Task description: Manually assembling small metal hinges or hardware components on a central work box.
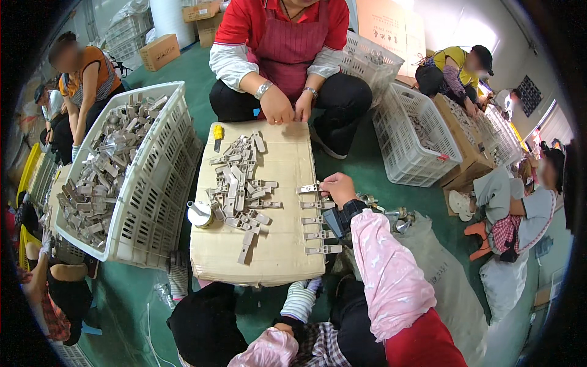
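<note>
My right hand (338,188), bare below a pink sleeve and dark wristband, pinches the end of a metal clip (307,189) at the right edge of a cardboard-topped table (278,235). Below it, several similar clips (317,234) lie in a row, their ends jutting over the edge. My left hand (299,302), in a striped glove, is low at the table's near edge; its fingers are partly hidden, so its grip cannot be made out. A loose pile of metal clips (235,183) covers the table's middle. Left of the pile stands a small white-lidded round container (199,214).
A white crate (143,189) heaped with metal pieces stands at the left. Across the table sits a person in a red apron (287,52), hands at the far edge. A yellow-handled tool (218,136) lies far left on the table. More crates (416,137) stand right.
</note>
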Demonstrator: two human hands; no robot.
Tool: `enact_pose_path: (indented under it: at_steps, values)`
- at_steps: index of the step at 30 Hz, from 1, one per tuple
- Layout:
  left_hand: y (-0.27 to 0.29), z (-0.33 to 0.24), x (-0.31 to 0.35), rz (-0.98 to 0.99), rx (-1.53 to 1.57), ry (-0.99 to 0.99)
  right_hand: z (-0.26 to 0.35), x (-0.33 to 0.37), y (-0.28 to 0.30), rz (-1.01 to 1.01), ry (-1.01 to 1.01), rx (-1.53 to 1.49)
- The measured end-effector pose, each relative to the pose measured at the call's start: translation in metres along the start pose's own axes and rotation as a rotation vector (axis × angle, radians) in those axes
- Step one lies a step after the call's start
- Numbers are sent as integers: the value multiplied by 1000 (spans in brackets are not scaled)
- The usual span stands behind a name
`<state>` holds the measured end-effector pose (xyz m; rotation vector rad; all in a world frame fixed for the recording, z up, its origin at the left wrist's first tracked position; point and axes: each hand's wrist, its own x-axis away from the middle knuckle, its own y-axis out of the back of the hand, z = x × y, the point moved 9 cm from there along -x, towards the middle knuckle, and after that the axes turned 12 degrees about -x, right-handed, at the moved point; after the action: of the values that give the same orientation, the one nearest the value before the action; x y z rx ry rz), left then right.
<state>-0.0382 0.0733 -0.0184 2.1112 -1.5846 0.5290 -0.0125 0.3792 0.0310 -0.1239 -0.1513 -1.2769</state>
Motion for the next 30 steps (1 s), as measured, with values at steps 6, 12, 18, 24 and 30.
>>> enact_pose_path:
  at_steps: [6, 12, 18, 24, 30]
  values:
    - [0, 8, -5, -18, 24, -39, -1, -1, -2, -6, 0, -33]
    - [1, 4, -3, -6, 8, -17, -5, -2, 1, -6, 0, 12]
    - [3, 3, -7, -50, -80, -150, -10, -7, 2, 3, -10, 97]
    - [1, -2, -3, -37, -80, -120, -13, -7, 6, 7, -46, 224]
    - [1, 11, -10, -48, -67, -130, -13, -6, 2, 4, -23, 234]
